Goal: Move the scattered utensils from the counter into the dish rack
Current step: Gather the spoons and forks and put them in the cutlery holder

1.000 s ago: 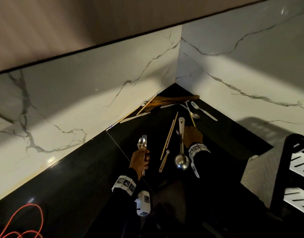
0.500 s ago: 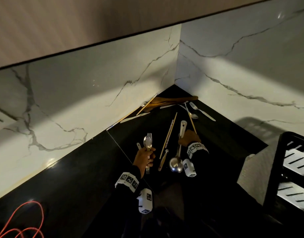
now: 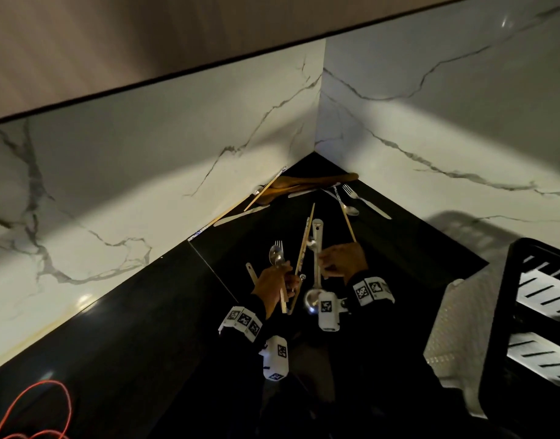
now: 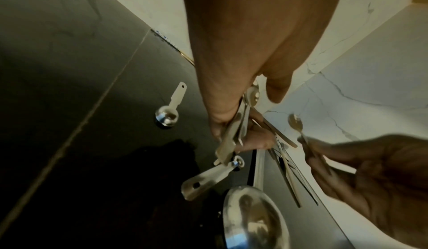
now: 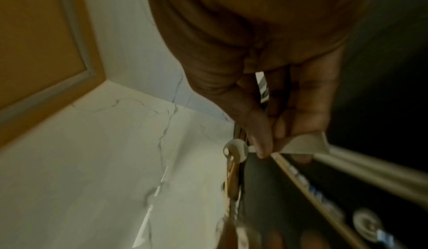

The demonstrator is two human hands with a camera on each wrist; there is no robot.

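Note:
My left hand (image 3: 280, 275) grips a bundle of metal cutlery with a spoon and fork (image 3: 277, 255) sticking up; the left wrist view shows flat handles (image 4: 231, 139) in its fingers and a measuring spoon (image 4: 203, 179) hanging below. My right hand (image 3: 324, 261) pinches the flat handle of a small round-bowled measuring spoon (image 5: 235, 149) between thumb and forefinger. A steel ladle (image 3: 316, 274) lies between the hands, bowl toward me. Long chopsticks (image 3: 305, 239) lie beside the left hand. The black dish rack (image 3: 522, 312) stands at the right edge.
On the black counter (image 3: 129, 327) lies another measuring spoon (image 3: 250, 270). In the far corner are wooden spoons (image 3: 316, 182), a fork (image 3: 364, 201), a spoon (image 3: 348, 209), a chopstick (image 3: 348, 226) and a knife (image 3: 240, 215). White perforated mat (image 3: 456, 327) by the rack; red cable (image 3: 34, 407) bottom left.
My left hand carried the spoon and fork rightward, up against the chopsticks. My right hand left the counter beside the ladle and now holds a small measuring spoon above its handle.

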